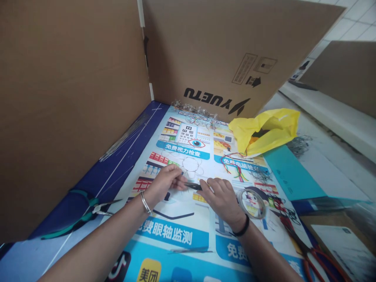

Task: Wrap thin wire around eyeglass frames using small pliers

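Note:
My left hand (169,179), with a silver bangle at its wrist, pinches a thin wire that barely shows between the fingertips. Closed around small dark-handled pliers (194,186) is my right hand (220,197), which has a black band at the wrist. The pliers' jaws point left and meet the left fingertips. Just beyond the fingers is a flower-shaped wire outline (191,164); whether it joins the pinched wire I cannot tell. A roll of clear tape (252,203) lies right of my right hand. Several short wires (190,250) lie on the printed poster nearer to me.
Cardboard panels (223,51) stand at the back and left. Teal-handled pliers (79,215) and straight wires (123,139) lie left. A yellow bag (264,131), coloured cords (239,172), tangled wire and red-handled scissors (308,250) are on the right. Wire pieces (196,113) line the back.

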`<act>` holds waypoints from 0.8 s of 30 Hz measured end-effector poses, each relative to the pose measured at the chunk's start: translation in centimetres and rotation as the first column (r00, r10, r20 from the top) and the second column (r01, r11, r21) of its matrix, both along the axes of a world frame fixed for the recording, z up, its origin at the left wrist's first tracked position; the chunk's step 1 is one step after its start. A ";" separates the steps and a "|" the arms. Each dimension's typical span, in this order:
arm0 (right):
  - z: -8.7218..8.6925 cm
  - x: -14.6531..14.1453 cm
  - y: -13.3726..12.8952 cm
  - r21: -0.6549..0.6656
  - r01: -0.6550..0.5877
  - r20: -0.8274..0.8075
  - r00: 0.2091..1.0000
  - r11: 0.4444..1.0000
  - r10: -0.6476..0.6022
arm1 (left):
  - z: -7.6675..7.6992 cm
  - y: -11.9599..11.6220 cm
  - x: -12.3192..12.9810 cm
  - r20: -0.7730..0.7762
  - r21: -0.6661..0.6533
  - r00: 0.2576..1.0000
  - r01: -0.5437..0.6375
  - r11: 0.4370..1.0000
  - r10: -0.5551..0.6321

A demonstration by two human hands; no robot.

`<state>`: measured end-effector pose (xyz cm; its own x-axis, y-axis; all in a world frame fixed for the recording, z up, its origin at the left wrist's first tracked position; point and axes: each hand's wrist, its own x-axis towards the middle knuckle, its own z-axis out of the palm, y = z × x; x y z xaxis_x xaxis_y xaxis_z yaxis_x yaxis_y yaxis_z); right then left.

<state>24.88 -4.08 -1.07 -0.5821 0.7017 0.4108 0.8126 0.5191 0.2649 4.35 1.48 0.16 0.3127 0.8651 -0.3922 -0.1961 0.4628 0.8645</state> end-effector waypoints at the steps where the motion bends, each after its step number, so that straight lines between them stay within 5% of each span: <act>1: 0.0 0.0 0.0 -0.005 0.000 -0.002 1.000 1.000 0.000 | 0.0 0.0 0.0 -0.003 0.003 1.000 0.009 1.000 -0.009; 24: -0.1 0.3 -0.2 -0.004 -0.026 -0.026 0.999 1.000 0.026 | -0.2 -0.1 0.1 -0.003 0.000 0.999 0.032 0.999 -0.032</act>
<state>25.19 -4.24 -1.19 -0.5898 0.6881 0.4226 0.8051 0.5416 0.2417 4.42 1.41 -0.07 0.3390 0.8547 -0.3931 -0.1783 0.4686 0.8652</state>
